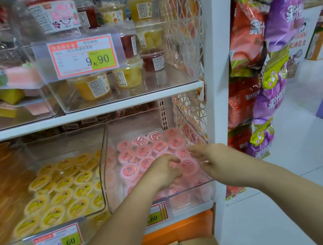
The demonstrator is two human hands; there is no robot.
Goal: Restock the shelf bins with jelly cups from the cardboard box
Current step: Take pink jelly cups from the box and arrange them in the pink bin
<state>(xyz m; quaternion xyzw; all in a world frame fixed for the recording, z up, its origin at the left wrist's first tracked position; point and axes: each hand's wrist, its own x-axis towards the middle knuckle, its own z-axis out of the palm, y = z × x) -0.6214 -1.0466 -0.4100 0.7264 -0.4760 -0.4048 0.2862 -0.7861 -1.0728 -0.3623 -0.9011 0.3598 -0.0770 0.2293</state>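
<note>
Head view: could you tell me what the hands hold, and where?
Left hand: cannot tell, its curled fingers hide any hold among the pink jelly cups. Right hand: nothing held.

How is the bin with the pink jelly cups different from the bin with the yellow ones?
The pink bin holds pink-lidded cups; the yellow bin holds yellow-lidded cups. The pink bin sits on the right by the white post, the yellow bin to its left. The left hand and right hand reach into the pink bin; neither touches the yellow bin. Both are clear plastic bins on the same shelf, with cups packed lids up.
</note>
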